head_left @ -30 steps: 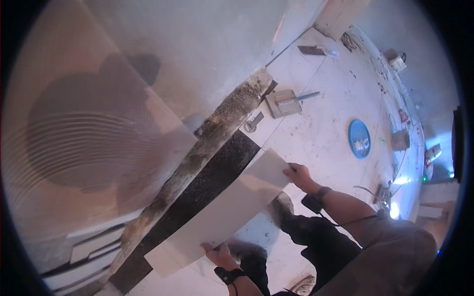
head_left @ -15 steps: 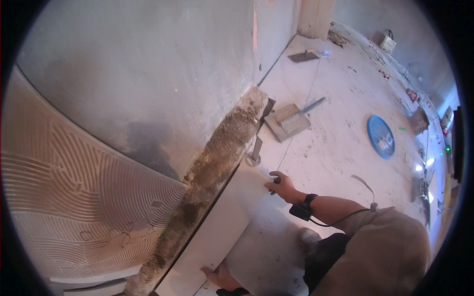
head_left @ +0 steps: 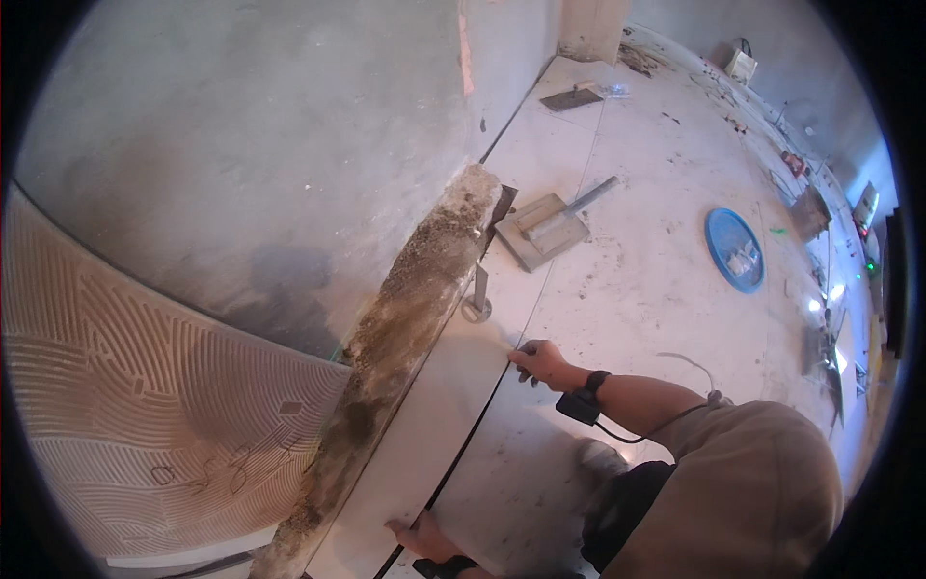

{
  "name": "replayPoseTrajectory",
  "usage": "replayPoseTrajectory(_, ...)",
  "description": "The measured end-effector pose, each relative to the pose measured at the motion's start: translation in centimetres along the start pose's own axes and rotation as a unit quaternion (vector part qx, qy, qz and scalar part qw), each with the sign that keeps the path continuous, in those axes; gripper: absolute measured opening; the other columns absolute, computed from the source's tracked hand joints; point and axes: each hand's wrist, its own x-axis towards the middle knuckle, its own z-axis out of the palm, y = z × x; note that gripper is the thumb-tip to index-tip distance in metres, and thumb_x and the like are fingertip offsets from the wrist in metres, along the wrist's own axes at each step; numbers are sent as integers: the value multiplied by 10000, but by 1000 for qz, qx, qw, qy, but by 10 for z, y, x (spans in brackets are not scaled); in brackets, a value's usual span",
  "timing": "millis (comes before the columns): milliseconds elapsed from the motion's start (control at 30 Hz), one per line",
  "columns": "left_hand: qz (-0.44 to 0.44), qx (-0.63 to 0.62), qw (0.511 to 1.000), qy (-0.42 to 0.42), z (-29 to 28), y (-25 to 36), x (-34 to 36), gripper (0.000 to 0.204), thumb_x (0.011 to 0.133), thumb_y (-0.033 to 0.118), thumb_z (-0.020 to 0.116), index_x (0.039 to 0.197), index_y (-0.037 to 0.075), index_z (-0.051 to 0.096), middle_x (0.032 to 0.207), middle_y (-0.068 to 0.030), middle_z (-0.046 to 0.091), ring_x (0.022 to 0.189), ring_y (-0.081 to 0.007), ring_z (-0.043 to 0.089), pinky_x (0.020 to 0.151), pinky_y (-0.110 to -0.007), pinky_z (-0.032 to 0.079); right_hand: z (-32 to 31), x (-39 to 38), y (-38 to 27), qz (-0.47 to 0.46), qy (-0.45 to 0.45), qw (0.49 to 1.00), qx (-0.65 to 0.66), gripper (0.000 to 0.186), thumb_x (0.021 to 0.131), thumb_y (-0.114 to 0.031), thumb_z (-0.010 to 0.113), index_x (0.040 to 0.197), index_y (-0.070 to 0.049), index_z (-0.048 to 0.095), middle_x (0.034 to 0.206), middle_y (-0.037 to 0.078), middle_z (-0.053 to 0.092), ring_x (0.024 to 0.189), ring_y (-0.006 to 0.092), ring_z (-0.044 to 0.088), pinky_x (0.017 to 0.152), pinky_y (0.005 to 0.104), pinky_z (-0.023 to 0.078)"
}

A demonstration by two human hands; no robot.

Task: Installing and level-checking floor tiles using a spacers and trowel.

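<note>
Fingers (head_left: 397, 527) of a worker's left hand (head_left: 431, 540) are lying partly spread over the outer long edge of a white tile strip (head_left: 434, 415), while those of the right hand (head_left: 542, 362) are sitting bent and close together at the same edge, near the strip's far corner. Whether either hand is gripping, I am not able to tell from where I am standing. The strip is lying along the left edge of the pale floor (head_left: 637, 289), a dark gap running between it and the neighbouring floor surface. Along its other long side a rough brown ledge (head_left: 415, 270) is running, and left of that a large panel (head_left: 145, 405) is showing combed ridges and dark scribbles. At the strip's far end a small round-ended tool (head_left: 476, 309) is lying; just beyond, a square board with a handle (head_left: 542, 232) is resting near the floor's left edge. A round blue tray (head_left: 725, 230) is sitting toward the floor's right side, holding pale pieces. Near the far left corner, a flat dark trowel (head_left: 559, 100) is lying.
</note>
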Motion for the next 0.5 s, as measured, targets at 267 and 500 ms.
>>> replayPoseTrajectory(267, -20, -70, 997, -18, 6, 48, -10, 481, 958, 170, 493, 1329, -112, 372, 1332, -263, 429, 1164, -338, 480, 998, -426, 358, 26, 3, 6, 65, -1, 994, 92, 309, 911, -270, 592, 867, 36, 603, 718, 98, 630, 567, 193, 650, 463, 321, 528)
replayPoseTrajectory(500, 0, 10, 1000, -24, -10, 34, -12, 376, 962, 241, 492, 1190, -56, 519, 1144, -207, 570, 962, -292, 575, 840, -418, 462, 42, 8, 17, 46, 26, 978, 202, 282, 926, -211, 556, 844, 54, 605, 726, 141, 654, 566, 228, 660, 498, 347, 562)
